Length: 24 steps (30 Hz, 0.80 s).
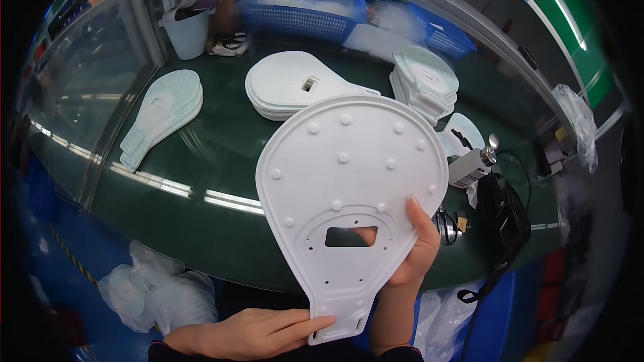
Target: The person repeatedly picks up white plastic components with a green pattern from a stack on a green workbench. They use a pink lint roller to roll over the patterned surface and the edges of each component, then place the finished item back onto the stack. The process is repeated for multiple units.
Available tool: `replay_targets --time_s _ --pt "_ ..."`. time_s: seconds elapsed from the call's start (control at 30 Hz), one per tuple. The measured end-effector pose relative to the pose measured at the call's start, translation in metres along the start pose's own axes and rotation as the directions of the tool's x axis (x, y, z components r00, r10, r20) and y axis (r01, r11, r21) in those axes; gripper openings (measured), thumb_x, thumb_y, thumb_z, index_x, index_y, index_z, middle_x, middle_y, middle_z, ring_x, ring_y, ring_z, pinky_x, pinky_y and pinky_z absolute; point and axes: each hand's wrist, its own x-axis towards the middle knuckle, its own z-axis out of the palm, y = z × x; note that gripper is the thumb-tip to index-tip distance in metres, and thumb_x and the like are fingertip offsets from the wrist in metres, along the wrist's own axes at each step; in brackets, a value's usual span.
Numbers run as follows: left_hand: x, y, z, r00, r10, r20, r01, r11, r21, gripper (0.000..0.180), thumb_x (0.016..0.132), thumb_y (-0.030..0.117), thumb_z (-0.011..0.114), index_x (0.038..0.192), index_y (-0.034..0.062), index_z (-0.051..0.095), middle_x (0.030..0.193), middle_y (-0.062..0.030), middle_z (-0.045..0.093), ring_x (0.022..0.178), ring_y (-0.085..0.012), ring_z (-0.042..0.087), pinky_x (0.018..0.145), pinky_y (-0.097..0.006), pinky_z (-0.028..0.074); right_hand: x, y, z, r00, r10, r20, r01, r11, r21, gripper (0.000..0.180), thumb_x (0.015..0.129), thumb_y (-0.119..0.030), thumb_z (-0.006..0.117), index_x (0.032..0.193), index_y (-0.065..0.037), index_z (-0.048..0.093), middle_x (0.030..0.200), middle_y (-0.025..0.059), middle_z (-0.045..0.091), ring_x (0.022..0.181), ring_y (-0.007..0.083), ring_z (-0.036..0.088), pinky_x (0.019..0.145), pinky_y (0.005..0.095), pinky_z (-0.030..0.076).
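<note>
I hold a large white plastic plate (352,181), paddle-shaped with a round top, small bumps and a rectangular slot near its narrow neck. My right hand (410,255) grips its lower right edge, thumb on the front and a finger showing through the slot. My left hand (248,332) lies flat under the plate's narrow bottom end, fingertips touching it. The plate is tilted up over the dark green table (201,161).
A stack of similar white plates (295,84) lies behind. Thin patterned sheets are piled at the left (164,110) and right (426,80). Blue baskets (305,10), a white bucket (186,30), a small bottle (473,166), black cables (503,218) and plastic bags (154,291) surround the table.
</note>
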Motion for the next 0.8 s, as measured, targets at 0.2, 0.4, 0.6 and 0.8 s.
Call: replay_targets --time_s 0.2,0.4,0.6,0.8 --pt "-0.002 -0.007 -0.016 0.959 0.236 -0.157 -0.228 0.971 0.069 0.028 0.066 0.006 0.060 0.094 0.0036 0.062 0.065 -0.0041 0.054 0.056 -0.0123 0.055 0.052 -0.020 0.049 -0.017 0.003 -0.026 0.999 0.014 0.043 -0.019 0.993 0.118 0.055 0.072 -0.007 0.043 0.123 0.004 0.027 0.119 0.0262 0.037 0.111 0.0425 0.037 0.090 0.0611 0.028" --pt "0.022 -0.011 -0.040 0.766 0.060 -0.641 -0.025 0.998 0.063 0.027 0.054 0.009 0.073 0.080 0.0145 0.066 0.118 -0.0175 0.042 0.113 -0.0345 0.035 0.091 -0.041 0.031 -0.024 0.021 -0.041 0.978 0.049 0.201 -0.094 0.970 0.225 0.060 0.068 0.004 0.042 0.126 -0.008 0.029 0.117 0.0222 0.042 0.108 0.0401 0.041 0.090 0.0560 0.032" --pt "0.032 -0.030 -0.038 0.803 -0.092 -0.589 -0.153 0.924 -0.352 0.023 0.062 -0.004 0.067 0.083 0.0024 0.059 0.091 -0.0157 0.058 0.083 -0.0243 0.058 0.071 -0.029 0.045 -0.029 0.030 -0.044 0.950 -0.065 0.307 0.014 0.986 0.165 0.068 0.066 0.005 0.047 0.128 -0.019 0.033 0.116 0.0170 0.047 0.103 0.0331 0.048 0.089 0.0489 0.036" --pt "0.029 -0.025 -0.039 0.823 0.064 -0.565 -0.082 0.997 -0.006 0.014 0.063 0.004 0.068 0.075 0.0045 0.062 0.081 -0.0114 0.061 0.075 -0.0199 0.060 0.077 -0.036 0.045 -0.033 -0.001 -0.055 0.928 -0.363 0.088 0.367 0.930 -0.031 0.046 0.079 -0.005 0.047 0.123 -0.012 0.037 0.095 -0.0002 0.052 0.090 0.0127 0.049 0.096 0.0390 0.031"
